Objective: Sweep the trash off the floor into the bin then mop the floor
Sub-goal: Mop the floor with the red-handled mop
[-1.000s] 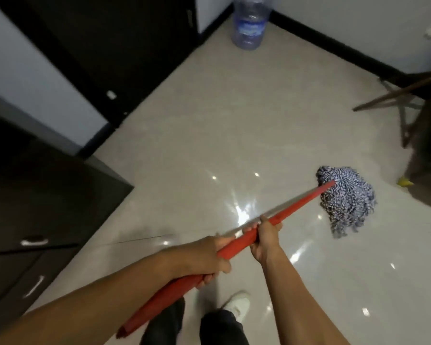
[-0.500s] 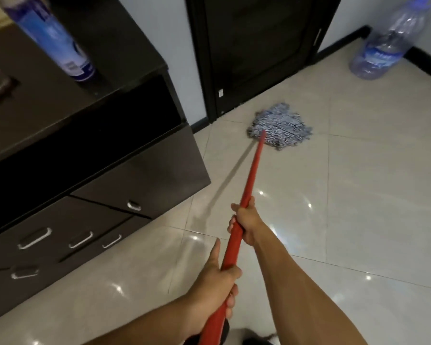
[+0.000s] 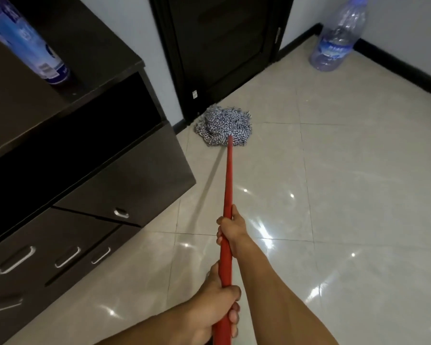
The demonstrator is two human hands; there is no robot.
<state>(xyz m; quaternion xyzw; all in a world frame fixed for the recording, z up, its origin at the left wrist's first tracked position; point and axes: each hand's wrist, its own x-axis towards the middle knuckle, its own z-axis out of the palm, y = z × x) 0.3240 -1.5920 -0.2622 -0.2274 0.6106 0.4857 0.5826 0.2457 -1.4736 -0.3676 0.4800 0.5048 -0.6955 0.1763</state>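
Nearest the camera, the left hand [image 3: 217,305] is wrapped round the lower end of the long red plastic mop handle [image 3: 228,185], fingers curled over it; a little further up, the right hand [image 3: 230,227] clamps the same shaft, so both hands are closed on the handle, one ahead of the other and apart; the handle runs straight away from the person to the blue-and-white string mop head [image 3: 224,127], which lies spread flat on the glossy beige tiled floor [image 3: 334,195], close against the foot of the dark wooden door [image 3: 222,46] and just beside the corner of the dark brown drawer cabinet [image 3: 110,170]; a blue spray can [image 3: 28,43] stands on that cabinet; a large clear plastic water bottle [image 3: 336,38] stands in the far corner; no trash and no bin show in view, so the sweeping looks finished and the mopping is under way, with the tiles toward the bottle and the right wall probably left to do.
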